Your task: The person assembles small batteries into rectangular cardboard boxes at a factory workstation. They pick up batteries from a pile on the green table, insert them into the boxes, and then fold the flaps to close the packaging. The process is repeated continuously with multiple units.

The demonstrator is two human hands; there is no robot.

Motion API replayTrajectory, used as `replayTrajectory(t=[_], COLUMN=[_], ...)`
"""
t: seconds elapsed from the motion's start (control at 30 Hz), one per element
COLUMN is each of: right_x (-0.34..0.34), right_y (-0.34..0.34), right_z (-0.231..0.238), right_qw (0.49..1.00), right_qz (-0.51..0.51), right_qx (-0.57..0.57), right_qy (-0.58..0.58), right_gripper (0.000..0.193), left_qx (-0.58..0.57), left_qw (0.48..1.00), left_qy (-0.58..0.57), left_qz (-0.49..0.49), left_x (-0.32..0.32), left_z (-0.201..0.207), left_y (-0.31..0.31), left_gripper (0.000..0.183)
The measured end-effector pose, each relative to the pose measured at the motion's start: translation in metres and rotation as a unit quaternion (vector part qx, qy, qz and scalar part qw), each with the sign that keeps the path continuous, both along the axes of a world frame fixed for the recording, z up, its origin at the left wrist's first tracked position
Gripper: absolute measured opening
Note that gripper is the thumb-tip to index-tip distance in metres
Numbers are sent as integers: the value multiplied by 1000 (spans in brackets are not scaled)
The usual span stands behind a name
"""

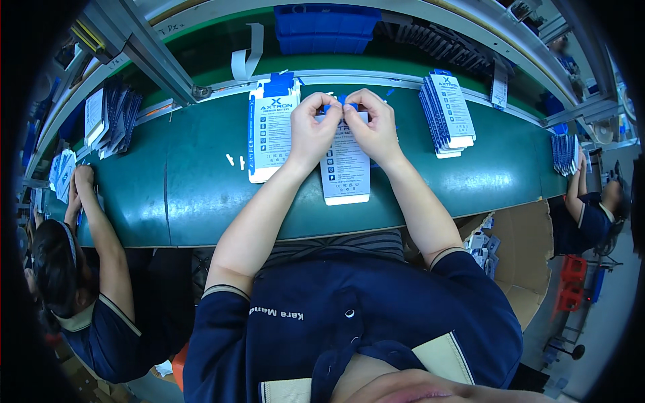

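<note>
Forearms (261, 215) of the seated worker reach forward over the green worktop (201, 195) and converge, elbows wide, so that the hands meet near the middle. The left hand (317, 127) and right hand (371, 126) are turned toward each other, fingers curled inward, thumbs and forefingers nearly tip to tip; both are closed in a narrow pinch on the blue tab (345, 104) at the top of a flat white box (346, 176). This box lies between the wrists, printed face up, its lower end toward the worker. Just left of it lies a stack of like boxes (272, 134), one blue tab projecting at its far end; well to the right, a second stack (449, 114) leans in a fanned pile. Small white scraps (230, 160) lie beside the left stack. Beyond the metal rail (390, 78) stands a blue bin (327, 32), its contents not discernible. Below the worktop's near edge, at right, an open cardboard carton (527, 248) contains loose white-and-blue pieces (482, 247), partly hidden by the right arm. Co-workers sit at either side, a co-worker's hands (82, 181) at left near further boxes (64, 174).
</note>
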State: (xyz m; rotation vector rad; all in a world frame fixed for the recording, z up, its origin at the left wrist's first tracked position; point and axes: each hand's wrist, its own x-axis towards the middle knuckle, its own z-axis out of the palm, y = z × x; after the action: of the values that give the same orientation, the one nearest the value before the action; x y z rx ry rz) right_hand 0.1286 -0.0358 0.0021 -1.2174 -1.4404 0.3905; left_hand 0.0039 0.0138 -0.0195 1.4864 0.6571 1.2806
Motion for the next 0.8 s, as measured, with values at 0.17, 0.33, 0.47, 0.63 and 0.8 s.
replayTrajectory(t=[0.17, 0.33, 0.47, 0.63, 0.8], right_x=[2, -20, -36, 59, 163], right_y=[-2, -29, -50, -56, -54], right_z=[5, 27, 12, 50, 29], right_qw=[994, 968, 931, 918, 851], right_qz=[-39, -71, -167, -286, -293], right_qx=[-101, -28, -63, 7, -289], right_qy=[28, -237, -319, -274, -326], right_gripper=[36, 85, 74, 66, 72], left_qx=[20, -66, -69, -68, -117], left_qw=[997, 986, 992, 994, 988], left_qy=[21, -64, -83, -85, -93], left_qz=[66, 142, 65, 33, 42], left_x=[-8, -15, -7, -3, -10], left_z=[1, 4, 2, 6, 14], left_y=[15, 30, 24, 27, 25], left_gripper=[9, 15, 13, 18, 18])
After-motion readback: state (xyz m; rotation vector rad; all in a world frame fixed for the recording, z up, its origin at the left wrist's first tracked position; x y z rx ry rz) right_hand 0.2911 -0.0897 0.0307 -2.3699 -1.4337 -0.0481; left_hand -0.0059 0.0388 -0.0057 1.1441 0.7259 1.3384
